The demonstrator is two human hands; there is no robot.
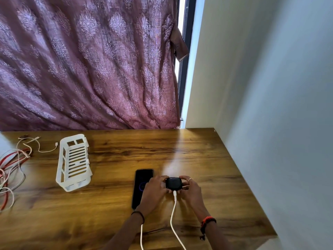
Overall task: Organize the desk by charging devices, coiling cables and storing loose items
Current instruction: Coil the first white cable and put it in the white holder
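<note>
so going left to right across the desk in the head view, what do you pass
tangled cables → white rack → phone → black case → right hand

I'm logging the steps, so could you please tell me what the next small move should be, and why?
Probably set the black case down beside the phone: the white cable already looks plugged into it, while left hand and right hand both grip it.
</note>
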